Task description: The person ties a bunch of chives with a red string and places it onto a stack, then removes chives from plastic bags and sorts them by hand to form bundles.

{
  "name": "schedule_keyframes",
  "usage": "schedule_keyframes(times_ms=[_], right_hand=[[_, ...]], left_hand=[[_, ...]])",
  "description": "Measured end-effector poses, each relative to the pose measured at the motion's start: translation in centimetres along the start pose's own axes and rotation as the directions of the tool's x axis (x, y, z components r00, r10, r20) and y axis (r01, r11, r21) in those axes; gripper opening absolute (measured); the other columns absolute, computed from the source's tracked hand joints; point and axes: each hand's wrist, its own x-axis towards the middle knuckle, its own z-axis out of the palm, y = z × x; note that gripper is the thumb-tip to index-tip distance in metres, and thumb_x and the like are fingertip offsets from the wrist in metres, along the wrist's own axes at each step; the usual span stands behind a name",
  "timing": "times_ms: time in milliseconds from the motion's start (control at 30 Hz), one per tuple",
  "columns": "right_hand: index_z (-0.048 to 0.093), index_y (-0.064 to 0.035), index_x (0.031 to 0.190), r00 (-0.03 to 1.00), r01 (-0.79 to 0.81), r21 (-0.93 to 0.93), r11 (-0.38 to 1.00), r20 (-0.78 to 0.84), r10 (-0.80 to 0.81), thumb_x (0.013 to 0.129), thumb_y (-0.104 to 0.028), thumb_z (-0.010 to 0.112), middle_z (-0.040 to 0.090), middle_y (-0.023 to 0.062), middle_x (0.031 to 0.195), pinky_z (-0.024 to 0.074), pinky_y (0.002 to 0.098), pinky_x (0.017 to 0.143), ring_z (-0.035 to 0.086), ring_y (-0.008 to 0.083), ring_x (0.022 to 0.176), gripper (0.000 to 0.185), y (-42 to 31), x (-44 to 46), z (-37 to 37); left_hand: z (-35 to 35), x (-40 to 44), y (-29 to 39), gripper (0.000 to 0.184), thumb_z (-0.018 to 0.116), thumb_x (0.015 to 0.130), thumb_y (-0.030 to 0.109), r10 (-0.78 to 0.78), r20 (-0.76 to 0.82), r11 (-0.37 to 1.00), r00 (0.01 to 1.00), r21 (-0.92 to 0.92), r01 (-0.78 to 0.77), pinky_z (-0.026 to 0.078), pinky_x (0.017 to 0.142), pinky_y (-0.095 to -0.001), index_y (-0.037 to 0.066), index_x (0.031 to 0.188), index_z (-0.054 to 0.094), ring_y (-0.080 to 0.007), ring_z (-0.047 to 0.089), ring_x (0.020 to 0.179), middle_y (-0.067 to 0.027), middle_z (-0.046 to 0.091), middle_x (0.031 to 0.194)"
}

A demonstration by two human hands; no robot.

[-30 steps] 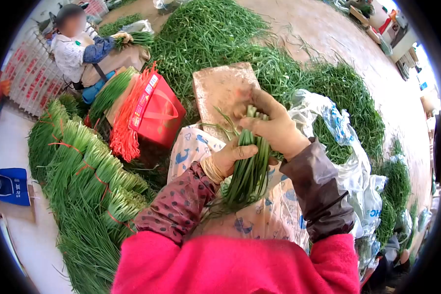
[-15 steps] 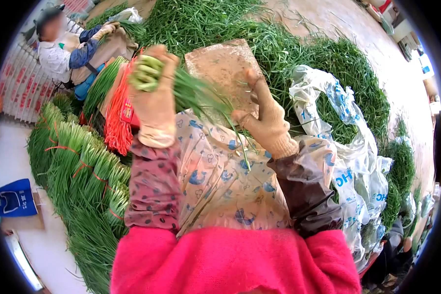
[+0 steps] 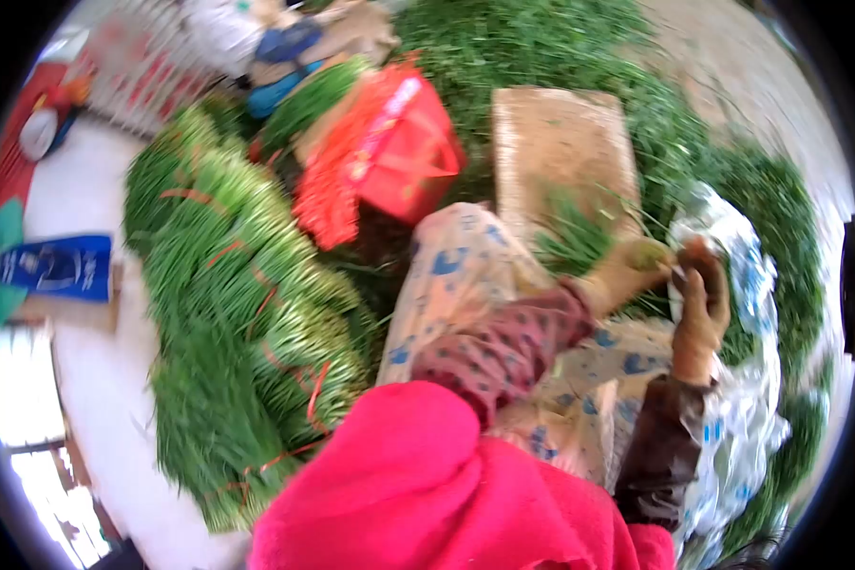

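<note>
My left hand, in a tan glove, is closed around a bunch of chives. The long green leaves trail up and left over the board, and the pale stem ends are mostly hidden in the fist. Close by on the right is my gloved right hand, blurred, its thumb and curled fingers apart beside the stem ends. Whether it touches them I cannot tell. A worn rectangular board lies beyond my knees, partly under the leaves. A patterned plastic apron covers my lap.
Tied chive bunches are piled at left. A red bag with orange-red ties stands ahead. Loose chives spread behind the board. Crumpled white plastic lies at right. Another person sits at the top.
The view has swung left and down. My left hand has moved across to the right with the chives, and my right hand is now close beside it.
</note>
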Motion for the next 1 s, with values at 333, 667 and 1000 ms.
schedule_keyframes(times_ms=[333,667,1000], right_hand=[[0.034,-0.0017,0.140,0.978,0.170,-0.594,0.786,0.198,-0.061,0.069,-0.009,0.075,0.056,0.0226,0.121,0.0450,0.0356,0.094,0.057,0.0335,0.111,0.082,2.6,-2.0,4.9],[0.047,-0.0038,0.131,0.952,-0.016,-0.737,0.675,0.195,0.235,0.076,-0.010,0.068,0.065,0.0194,0.101,0.0494,0.0355,0.079,0.065,0.0285,0.091,0.059,1.7,-2.9,2.6],[0.048,-0.0010,0.129,0.908,0.015,-0.753,0.658,0.286,0.306,0.073,-0.007,0.070,0.065,0.0212,0.103,0.0494,0.0365,0.080,0.064,0.0319,0.095,0.061,2.2,-3.0,5.2]], left_hand=[[0.9,-0.9,8.5,0.030,0.068,0.081,0.001,-0.177,-0.366,0.848,0.914,-0.528,-0.047,0.054,0.071,-0.0300,0.002,0.109,0.058,-0.0184,0.063,0.077,-0.0075,0.064,0.084],[-30.3,-11.8,23.1,0.015,0.061,0.082,0.003,0.650,-0.642,0.636,0.407,0.753,0.172,0.050,0.078,-0.0271,0.003,0.096,0.067,-0.0145,0.062,0.083,-0.0058,0.068,0.090],[-48.2,-16.3,26.1,0.030,0.065,0.078,0.024,0.441,-0.804,0.078,0.399,0.477,0.876,0.049,0.087,-0.0364,0.013,0.106,0.069,-0.0299,0.063,0.098,-0.0127,0.067,0.105]])
